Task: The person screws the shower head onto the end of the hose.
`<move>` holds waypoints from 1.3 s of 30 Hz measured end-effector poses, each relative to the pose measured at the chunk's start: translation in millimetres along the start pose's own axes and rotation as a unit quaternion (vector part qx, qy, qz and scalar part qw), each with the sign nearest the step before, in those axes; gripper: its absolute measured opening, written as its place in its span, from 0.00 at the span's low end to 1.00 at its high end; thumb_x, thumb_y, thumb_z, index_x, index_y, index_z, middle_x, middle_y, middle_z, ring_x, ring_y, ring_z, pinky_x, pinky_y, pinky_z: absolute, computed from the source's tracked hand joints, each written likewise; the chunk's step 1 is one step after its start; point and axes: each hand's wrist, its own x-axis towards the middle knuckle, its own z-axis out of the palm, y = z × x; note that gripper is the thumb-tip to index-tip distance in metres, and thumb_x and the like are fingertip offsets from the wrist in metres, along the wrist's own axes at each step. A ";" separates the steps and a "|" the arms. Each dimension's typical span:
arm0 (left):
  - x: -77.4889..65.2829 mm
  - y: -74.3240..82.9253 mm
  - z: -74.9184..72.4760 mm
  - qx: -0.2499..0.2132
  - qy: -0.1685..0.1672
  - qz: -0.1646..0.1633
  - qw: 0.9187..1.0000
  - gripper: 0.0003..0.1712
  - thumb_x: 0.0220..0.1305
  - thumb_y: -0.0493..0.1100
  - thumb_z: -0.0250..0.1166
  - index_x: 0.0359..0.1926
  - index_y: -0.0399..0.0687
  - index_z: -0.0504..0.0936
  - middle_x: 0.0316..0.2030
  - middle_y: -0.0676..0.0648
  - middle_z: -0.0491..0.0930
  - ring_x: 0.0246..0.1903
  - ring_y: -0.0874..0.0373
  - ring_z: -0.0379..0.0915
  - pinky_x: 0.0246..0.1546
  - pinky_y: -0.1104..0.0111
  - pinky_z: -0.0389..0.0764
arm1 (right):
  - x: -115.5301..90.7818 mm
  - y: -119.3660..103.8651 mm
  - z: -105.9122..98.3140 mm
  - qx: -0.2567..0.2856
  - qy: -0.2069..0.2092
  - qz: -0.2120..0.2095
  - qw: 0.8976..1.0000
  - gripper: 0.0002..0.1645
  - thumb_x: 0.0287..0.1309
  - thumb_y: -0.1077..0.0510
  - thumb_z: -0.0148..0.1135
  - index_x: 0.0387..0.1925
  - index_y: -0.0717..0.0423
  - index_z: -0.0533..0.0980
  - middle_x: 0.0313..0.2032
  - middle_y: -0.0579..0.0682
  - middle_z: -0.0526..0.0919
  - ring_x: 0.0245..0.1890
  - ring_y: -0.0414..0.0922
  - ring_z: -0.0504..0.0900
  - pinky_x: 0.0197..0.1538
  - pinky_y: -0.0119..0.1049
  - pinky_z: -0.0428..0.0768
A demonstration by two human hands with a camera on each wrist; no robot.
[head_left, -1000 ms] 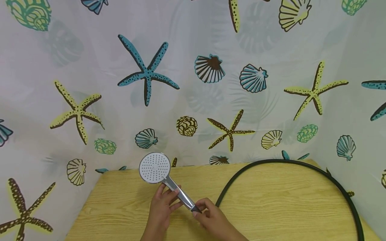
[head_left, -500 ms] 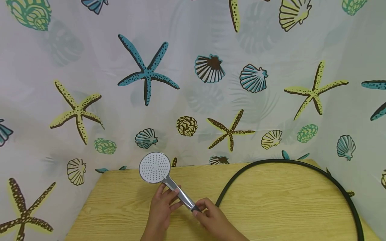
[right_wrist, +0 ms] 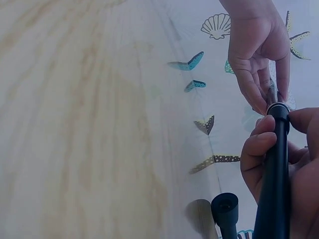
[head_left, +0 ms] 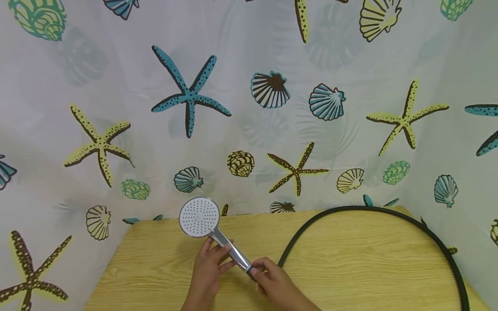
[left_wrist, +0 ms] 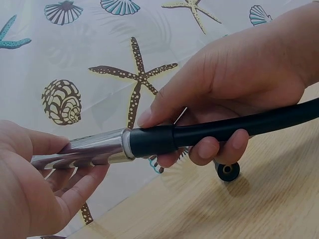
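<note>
1. Nearest me, the person's right grip (head_left: pixel 278 278) was pinching the black end sleeve (left_wrist: pixel 154 142) of a hose (left_wrist: pixel 214 130), thumb on top and fingers curled beneath.
2. The left grip (head_left: pixel 208 270) held the chrome handle (head_left: pixel 238 255) of a hand shower between thumb and fingertips, steadying it in the air over the tabletop (head_left: pixel 155 268).
3. Where the two met, a pale ring (left_wrist: pixel 128 143) showed between sleeve and handle. I couldn't tell whether the threads had caught, nor whether the sleeve was being tightened or loosened.
4. To my eye, the joint called for sleeve and handle to be lined up straight, the left side doing nothing but resist the twist. Short turns with a fresh hold after each would have suited the right; forcing a tilted sleeve risked crossing the threads, and a hose left to wind up could have worked against the turn.
5. Up and left of the hands, the shower's round spray face (head_left: pixel 199 217) was turned toward the person.
6. Beyond the right fingers, a black socket (right_wrist: pixel 225 211), probably the hose's other end, showed a hollow mouth. It was the nearest thing to a container I noticed; what sat inside was too small to make out.
7. Farther off, the hose arched across the tabletop's right side, before a curtain (head_left: pixel 241 129) printed with starfish and shells.
</note>
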 end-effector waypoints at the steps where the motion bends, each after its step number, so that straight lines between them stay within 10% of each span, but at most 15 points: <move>1: 0.0 -0.1 0.0 -0.001 0.001 0.000 1.000 0.35 0.69 0.37 0.65 0.73 0.46 0.64 0.54 0.44 0.84 0.44 0.59 0.85 0.49 0.56 0.89 | -0.4 -0.3 -0.3 0.001 0.000 0.001 1.000 0.18 0.78 0.47 0.49 0.56 0.55 0.73 0.39 0.50 0.76 0.23 0.35 0.70 0.23 0.23 0.69; 23: 2.0 -1.3 -1.1 0.012 0.005 -0.004 1.000 0.35 0.68 0.38 0.66 0.73 0.49 0.65 0.61 0.37 0.79 0.46 0.59 0.85 0.50 0.56 0.89 | -0.3 -1.0 0.2 -0.013 0.007 -0.016 1.000 0.20 0.80 0.50 0.42 0.53 0.56 0.77 0.41 0.67 0.84 0.23 0.34 0.73 0.25 0.23 0.75; 39: 0.7 -1.2 -1.5 -0.010 -0.005 -0.001 1.000 0.35 0.68 0.38 0.66 0.73 0.47 0.64 0.53 0.46 0.84 0.45 0.59 0.85 0.50 0.57 0.89 | 0.7 -1.4 1.1 0.002 0.011 0.011 1.000 0.18 0.76 0.47 0.51 0.57 0.53 0.74 0.41 0.55 0.78 0.25 0.37 0.73 0.25 0.25 0.73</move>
